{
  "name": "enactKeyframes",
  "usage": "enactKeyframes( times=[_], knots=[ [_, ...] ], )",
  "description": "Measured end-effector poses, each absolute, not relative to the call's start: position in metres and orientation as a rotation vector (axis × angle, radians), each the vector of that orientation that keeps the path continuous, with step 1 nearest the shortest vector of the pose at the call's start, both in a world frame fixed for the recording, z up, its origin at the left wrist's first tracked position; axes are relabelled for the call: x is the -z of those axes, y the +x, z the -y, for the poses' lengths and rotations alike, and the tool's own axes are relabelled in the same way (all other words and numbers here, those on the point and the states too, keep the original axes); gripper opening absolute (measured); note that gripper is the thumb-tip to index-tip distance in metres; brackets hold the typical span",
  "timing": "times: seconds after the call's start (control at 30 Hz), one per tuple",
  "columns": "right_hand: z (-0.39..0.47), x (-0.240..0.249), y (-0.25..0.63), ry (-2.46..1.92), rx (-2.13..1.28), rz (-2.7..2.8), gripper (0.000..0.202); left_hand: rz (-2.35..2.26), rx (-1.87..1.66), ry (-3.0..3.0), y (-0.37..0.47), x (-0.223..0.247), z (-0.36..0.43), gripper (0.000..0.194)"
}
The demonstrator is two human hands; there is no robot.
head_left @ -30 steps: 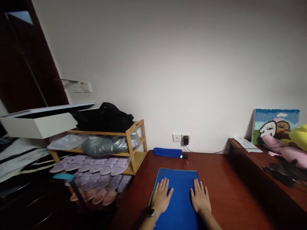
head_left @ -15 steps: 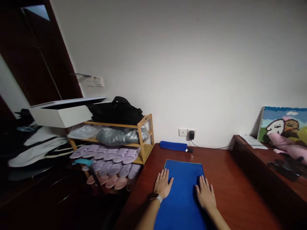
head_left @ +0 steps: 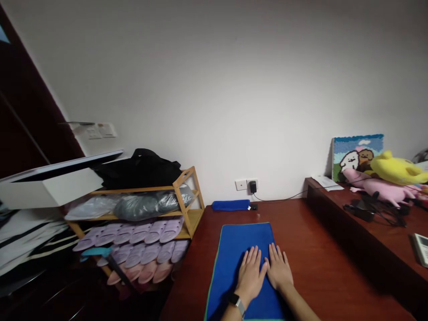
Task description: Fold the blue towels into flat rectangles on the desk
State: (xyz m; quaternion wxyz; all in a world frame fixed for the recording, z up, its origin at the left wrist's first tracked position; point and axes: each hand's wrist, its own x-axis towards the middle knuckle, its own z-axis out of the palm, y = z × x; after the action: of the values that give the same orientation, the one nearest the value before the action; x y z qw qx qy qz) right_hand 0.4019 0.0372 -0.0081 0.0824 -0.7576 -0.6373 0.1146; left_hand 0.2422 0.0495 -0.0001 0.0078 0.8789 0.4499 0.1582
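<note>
A blue cloth (head_left: 230, 254) with a green edge lies flat on the reddish-brown desk (head_left: 310, 249). My left hand (head_left: 250, 273) rests palm down on the cloth, fingers stretched out, a watch on its wrist. Beside it, my right hand (head_left: 279, 269) lies flat over the cloth's right edge, fingers extended. The two thumbs are close together, perhaps touching. Neither hand grips anything.
A rolled blue item (head_left: 230, 205) lies by the wall near a plugged-in black adapter (head_left: 253, 187). Left stands a wooden rack (head_left: 187, 209) with purple slippers (head_left: 140, 233). Plush toys (head_left: 377, 185) and a calculator (head_left: 421, 249) sit on the raised ledge at right.
My left hand has slid right across the cloth, from its left edge to beside my right hand. The right hand stays at the right edge. The view has turned rightward.
</note>
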Motion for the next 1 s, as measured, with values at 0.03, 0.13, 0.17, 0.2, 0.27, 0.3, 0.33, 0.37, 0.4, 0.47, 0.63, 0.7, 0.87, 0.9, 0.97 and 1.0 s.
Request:
enactKeyframes(
  times=[0.03, 0.13, 0.17, 0.2, 0.27, 0.3, 0.33, 0.37, 0.4, 0.47, 0.63, 0.7, 0.87, 0.9, 0.97, 1.0],
  knots=[
    [-0.037, 0.008, 0.402, -2.267, -0.344, 1.903, 0.07, -1.413, -0.447, 2.712, 0.244, 0.004, -0.042, 0.06],
    [-0.037, 0.012, 0.401, -2.268, -0.341, 1.884, 0.072, -1.491, -0.313, 2.628, 0.222, 0.013, -0.032, 0.066],
    [-0.037, 0.013, 0.401, -2.265, -0.337, 1.879, 0.072, -1.534, -0.28, 2.606, 0.207, 0.016, -0.031, 0.068],
    [-0.037, 0.015, 0.401, -2.26, -0.333, 1.875, 0.072, -1.58, -0.258, 2.589, 0.191, 0.018, -0.031, 0.07],
    [-0.038, 0.015, 0.4, -2.255, -0.329, 1.862, 0.072, -1.673, -0.236, 2.556, 0.159, 0.021, -0.029, 0.072],
    [-0.039, 0.015, 0.4, -2.256, -0.328, 1.857, 0.072, -1.72, -0.23, 2.536, 0.144, 0.022, -0.028, 0.073],
    [-0.039, 0.013, 0.401, -2.261, -0.327, 1.855, 0.072, -1.76, -0.224, 2.518, 0.132, 0.023, -0.026, 0.074],
    [-0.04, 0.011, 0.401, -2.27, -0.33, 1.859, 0.072, -1.791, -0.217, 2.502, 0.123, 0.023, -0.023, 0.074],
    [-0.04, 0.008, 0.401, -2.281, -0.341, 1.869, 0.072, -1.816, -0.213, 2.489, 0.116, 0.024, -0.021, 0.075],
    [-0.037, 0.001, 0.4, -2.311, -0.382, 1.888, 0.072, -1.844, -0.222, 2.477, 0.111, 0.025, -0.016, 0.075],
    [-0.001, 0.001, 0.39, -2.274, -0.317, 1.871, 0.073, -1.86, -0.273, 2.478, 0.117, 0.028, -0.014, 0.072],
    [0.018, 0.009, 0.388, -2.235, -0.306, 1.88, 0.076, -1.866, -0.276, 2.479, 0.117, 0.029, -0.015, 0.072],
    [0.043, 0.023, 0.387, -2.187, -0.314, 1.875, 0.078, -1.865, -0.239, 2.498, 0.113, 0.02, -0.016, 0.074],
    [0.044, 0.022, 0.387, -2.186, -0.314, 1.869, 0.078, -1.861, -0.222, 2.505, 0.114, 0.016, -0.016, 0.074],
    [0.043, 0.019, 0.387, -2.187, -0.323, 1.867, 0.078, -1.855, -0.224, 2.526, 0.124, 0.009, -0.014, 0.075],
    [0.042, 0.016, 0.387, -2.188, -0.328, 1.872, 0.078, -1.846, -0.25, 2.539, 0.134, 0.005, -0.012, 0.074]
  ],
)
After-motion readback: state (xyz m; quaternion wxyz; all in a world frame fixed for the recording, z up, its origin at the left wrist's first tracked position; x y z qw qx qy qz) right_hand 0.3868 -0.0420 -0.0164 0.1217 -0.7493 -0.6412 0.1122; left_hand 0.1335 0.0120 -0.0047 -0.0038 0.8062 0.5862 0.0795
